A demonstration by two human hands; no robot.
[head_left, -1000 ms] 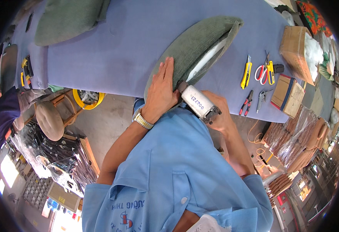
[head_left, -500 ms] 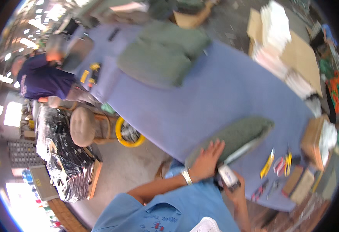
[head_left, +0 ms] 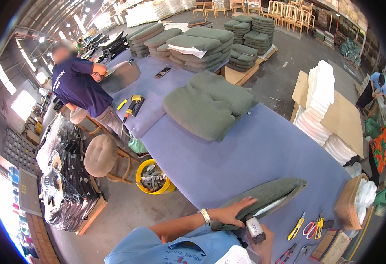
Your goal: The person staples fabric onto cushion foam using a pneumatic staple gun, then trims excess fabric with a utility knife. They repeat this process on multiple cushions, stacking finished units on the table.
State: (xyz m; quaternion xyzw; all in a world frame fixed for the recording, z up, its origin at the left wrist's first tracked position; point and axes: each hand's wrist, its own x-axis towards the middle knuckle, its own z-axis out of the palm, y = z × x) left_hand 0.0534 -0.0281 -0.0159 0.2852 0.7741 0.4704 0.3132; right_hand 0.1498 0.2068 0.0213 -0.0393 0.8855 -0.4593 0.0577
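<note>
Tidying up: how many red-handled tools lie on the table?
2: scissors right of the cushion under the left hand, pliers nearer the table edge; others may be hidden.

Grey-green fabric cushion (head_left: 263, 193), seen edge-on, its side seam gaping over white filling, lying slantwise at the near edge of the bench (head_left: 263, 154), pale-bodied hand tool (head_left: 255, 229) with dark ends, tilted beside the opening

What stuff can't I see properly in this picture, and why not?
All in the head view, now:
- Right hand: some fingertips hidden behind the pale tool.
- White filling: mostly hidden by the green cushion cover.
- Right forearm: cut off by the lower edge.
- Yellow bucket: bottom hidden by scraps.
</note>
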